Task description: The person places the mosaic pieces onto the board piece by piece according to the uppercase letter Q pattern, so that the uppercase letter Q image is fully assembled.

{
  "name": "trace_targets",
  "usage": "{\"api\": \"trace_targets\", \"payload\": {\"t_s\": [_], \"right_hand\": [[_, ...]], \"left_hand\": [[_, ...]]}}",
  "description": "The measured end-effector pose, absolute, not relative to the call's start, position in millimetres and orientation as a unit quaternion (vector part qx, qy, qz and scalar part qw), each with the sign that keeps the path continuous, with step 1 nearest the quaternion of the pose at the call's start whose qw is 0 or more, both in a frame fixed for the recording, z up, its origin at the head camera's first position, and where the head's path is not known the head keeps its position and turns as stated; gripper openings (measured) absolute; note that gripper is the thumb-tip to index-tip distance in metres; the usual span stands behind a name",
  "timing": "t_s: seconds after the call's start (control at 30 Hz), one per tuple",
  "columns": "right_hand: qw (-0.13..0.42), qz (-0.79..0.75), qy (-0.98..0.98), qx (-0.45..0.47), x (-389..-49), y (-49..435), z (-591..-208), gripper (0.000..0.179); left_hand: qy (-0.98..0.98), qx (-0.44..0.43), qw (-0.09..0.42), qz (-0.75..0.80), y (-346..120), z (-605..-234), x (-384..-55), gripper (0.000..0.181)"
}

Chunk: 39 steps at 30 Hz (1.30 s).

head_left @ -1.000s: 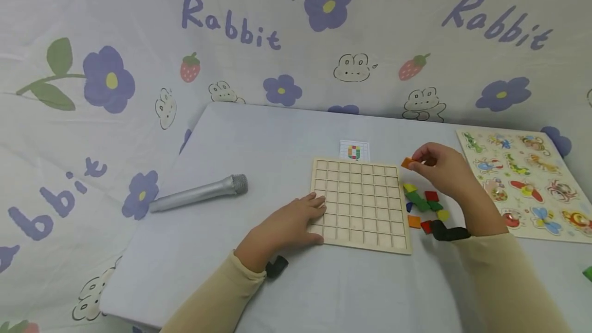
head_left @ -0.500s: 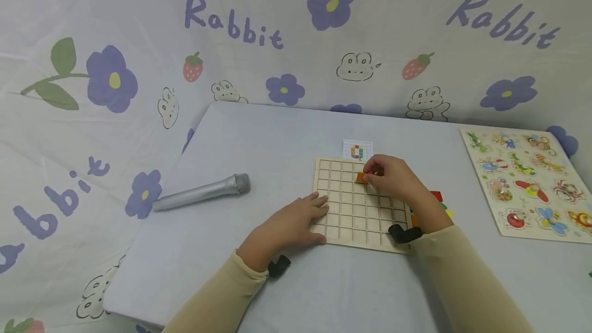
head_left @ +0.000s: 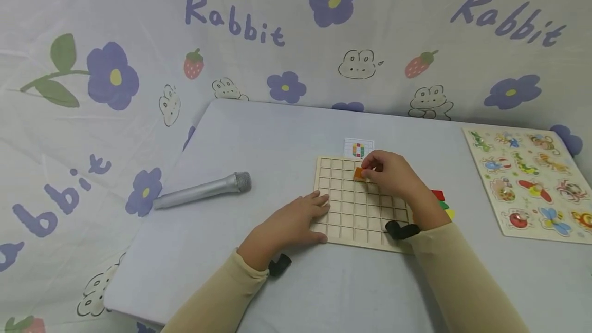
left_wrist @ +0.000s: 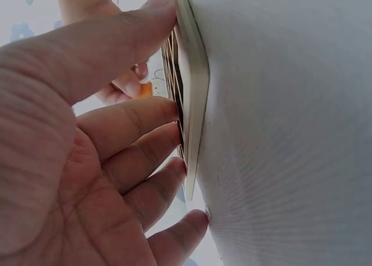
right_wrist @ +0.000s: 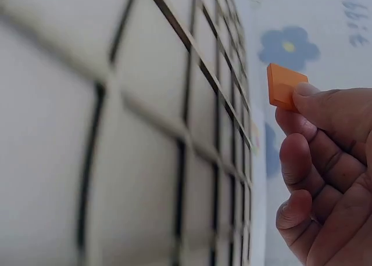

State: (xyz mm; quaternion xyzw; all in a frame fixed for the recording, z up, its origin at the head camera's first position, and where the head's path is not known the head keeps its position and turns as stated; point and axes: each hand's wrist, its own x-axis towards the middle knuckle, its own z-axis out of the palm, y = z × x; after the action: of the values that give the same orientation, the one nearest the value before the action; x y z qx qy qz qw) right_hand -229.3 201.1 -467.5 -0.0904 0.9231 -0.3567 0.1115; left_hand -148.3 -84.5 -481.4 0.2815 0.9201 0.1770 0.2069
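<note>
Between thumb and fingers my right hand (head_left: 390, 172) pinches an orange square tile (right_wrist: 283, 86). In the head view that tile overlaps the upper middle cells of a wooden grid board (head_left: 346, 220); the right wrist view shows a gap between tile and board. My left hand (head_left: 289, 225) rests on the board's left edge, fingers spread and fairly straight. In the left wrist view, its thumb and fingertips touch the board's rim (left_wrist: 195, 86). Just behind the board lies a small pattern card (head_left: 358, 149) with a coloured ring printed on it.
Right of the board, red (head_left: 437, 196) and yellow (head_left: 450, 214) pieces show partly behind my right forearm. A wooden insect puzzle (head_left: 532, 184) lies at the far right. A silver microphone (head_left: 203, 190) lies on the left of the white table (head_left: 259, 137).
My right hand has carried the orange tile left, from beside the board to over its upper middle, then slightly farther back. My left hand has stayed at the board's edge.
</note>
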Motion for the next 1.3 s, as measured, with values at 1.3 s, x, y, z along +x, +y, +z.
{"api": "trace_targets", "payload": {"t_s": [1.3], "right_hand": [[0.124, -0.252, 0.959, 0.02, -198.0, 292.1, -478.1, 0.032]], "left_hand": [[0.915, 0.286, 0.206, 0.193, -81.3, -487.9, -148.3, 0.079]]}}
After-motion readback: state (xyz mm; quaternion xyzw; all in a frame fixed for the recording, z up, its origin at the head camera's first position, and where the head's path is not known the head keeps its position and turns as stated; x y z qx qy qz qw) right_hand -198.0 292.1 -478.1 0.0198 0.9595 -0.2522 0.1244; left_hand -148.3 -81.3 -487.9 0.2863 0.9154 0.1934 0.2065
